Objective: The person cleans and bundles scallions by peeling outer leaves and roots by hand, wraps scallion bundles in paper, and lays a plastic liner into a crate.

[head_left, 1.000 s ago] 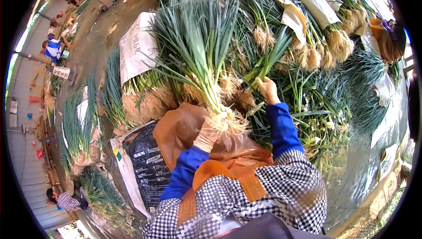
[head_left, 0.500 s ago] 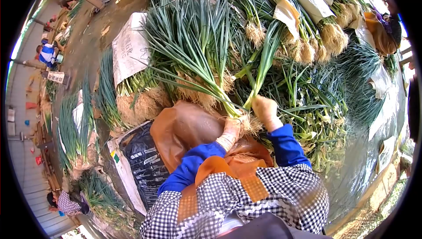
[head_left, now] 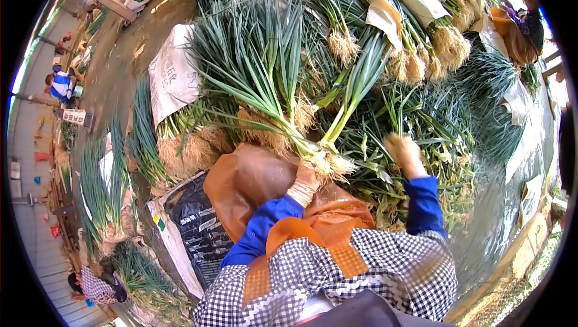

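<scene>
My left hand (head_left: 306,181) is closed around the root end of some green onions (head_left: 310,146) above the brown apron on my lap. Their pale, hairy roots stick out to the right of the hand, and the long green leaves fan up and away. One stalk (head_left: 349,110) leans to the right, apart from the others at its leaf end. Off to the right, my right hand (head_left: 404,151) is over a heap of stripped leaves (head_left: 433,188). Its fingers are curled in; whatever they hold is hidden among the leaves.
Rooted bundles of green onions (head_left: 192,146) lie at the left, partly under a white sack (head_left: 174,74). More bundles (head_left: 451,47) lie at the back right. A black printed sack (head_left: 198,225) is beside my lap. Other people (head_left: 99,282) sit farther off.
My right hand has left the onion stalk beside my left hand and moved right, over the leaf heap. The stalk now rests with the onions in my left hand.
</scene>
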`<action>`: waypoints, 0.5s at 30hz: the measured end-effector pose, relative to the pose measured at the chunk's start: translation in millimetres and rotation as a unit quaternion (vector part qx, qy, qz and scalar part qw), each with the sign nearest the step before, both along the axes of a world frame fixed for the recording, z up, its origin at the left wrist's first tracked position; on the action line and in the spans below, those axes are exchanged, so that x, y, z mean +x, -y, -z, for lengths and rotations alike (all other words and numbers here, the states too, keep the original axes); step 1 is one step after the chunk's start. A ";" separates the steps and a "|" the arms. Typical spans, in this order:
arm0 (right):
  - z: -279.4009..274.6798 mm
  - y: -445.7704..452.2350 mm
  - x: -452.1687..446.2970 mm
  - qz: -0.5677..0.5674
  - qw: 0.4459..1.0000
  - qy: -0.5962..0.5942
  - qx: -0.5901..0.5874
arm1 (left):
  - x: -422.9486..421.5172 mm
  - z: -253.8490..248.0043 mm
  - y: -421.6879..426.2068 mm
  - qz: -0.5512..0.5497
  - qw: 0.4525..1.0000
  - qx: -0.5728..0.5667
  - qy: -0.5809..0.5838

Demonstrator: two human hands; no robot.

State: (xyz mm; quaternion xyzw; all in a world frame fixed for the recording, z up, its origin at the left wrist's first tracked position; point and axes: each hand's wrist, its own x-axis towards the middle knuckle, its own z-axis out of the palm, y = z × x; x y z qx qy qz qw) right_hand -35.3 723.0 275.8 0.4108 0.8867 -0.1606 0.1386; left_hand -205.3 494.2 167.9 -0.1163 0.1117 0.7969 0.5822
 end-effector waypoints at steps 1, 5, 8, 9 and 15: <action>8.3 7.0 -25.0 0.081 0.972 -0.194 -0.102 | 11.7 -41.2 -9.0 -0.026 0.958 -0.234 -0.167; 43.9 27.1 -118.1 0.172 0.642 -0.515 -0.541 | 0.1 -25.1 11.9 -0.026 0.961 -0.176 -0.210; 1.2 47.3 -159.3 0.120 0.645 -0.572 -0.492 | -8.1 -24.9 25.1 -0.032 0.961 -0.181 -0.206; -14.0 51.4 -167.1 0.113 0.655 -0.585 -0.464 | -10.2 -26.6 26.8 -0.032 0.960 -0.182 -0.212; 8.5 54.5 -179.9 0.130 0.827 -0.450 -0.311 | -5.4 -17.4 22.9 -0.011 0.936 -0.195 -0.292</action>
